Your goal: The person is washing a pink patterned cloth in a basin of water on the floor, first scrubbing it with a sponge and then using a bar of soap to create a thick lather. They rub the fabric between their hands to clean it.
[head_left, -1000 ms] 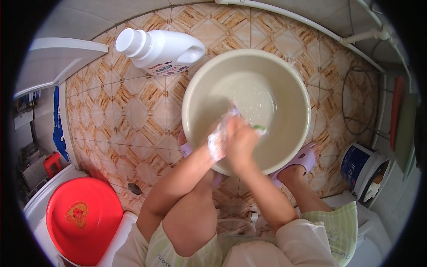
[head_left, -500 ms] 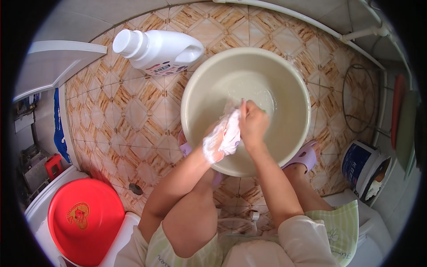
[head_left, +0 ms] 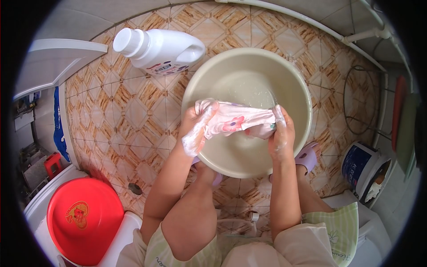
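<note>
A wet pale pink cloth garment (head_left: 240, 120) with a flower print stretches between my two hands, over the cream plastic basin (head_left: 304, 84). My left hand (head_left: 195, 124) is closed on its left end, and part of the soapy fabric drapes over the wrist. At the other end, my right hand (head_left: 283, 131) grips the cloth, with white suds on the thumb and palm. A little water and some foam show on the basin's bottom below. What kind of garment it is, I cannot tell.
A white detergent bottle (head_left: 162, 49) stands beyond the basin to the left. At lower left sits a red basin (head_left: 84, 222); a blue-and-white bucket (head_left: 359, 167) is at right. A white pipe (head_left: 284, 11) runs along the far wall. Purple slippers (head_left: 308, 156) flank the basin.
My hands have moved apart, the left leftward and the right rightward. The cloth, bunched over my left hand and wrist before, is now spread out between them.
</note>
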